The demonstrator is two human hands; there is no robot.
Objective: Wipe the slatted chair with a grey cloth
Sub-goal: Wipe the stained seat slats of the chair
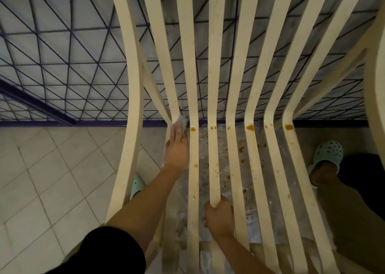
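Note:
The cream slatted chair [233, 98] fills the middle of the view, its slats bending at the seat's back crease. Orange-brown stains dot several slats along that crease and further down the seat. My left hand [177, 148] lies on the leftmost seat slat with fingers stretched forward, pressing the grey cloth [181, 122] into the crease. Only a small corner of the cloth shows past my fingertips. My right hand [218, 213] grips the near end of a middle slat, fingers curled round it.
A dark metal grille [62, 65] stands behind the chair. Pale floor tiles [52, 180] lie to the left. Clear crumpled plastic [223, 169] lies under the seat. My feet in pale green clogs [327, 155] stand either side; my right leg is at the far right.

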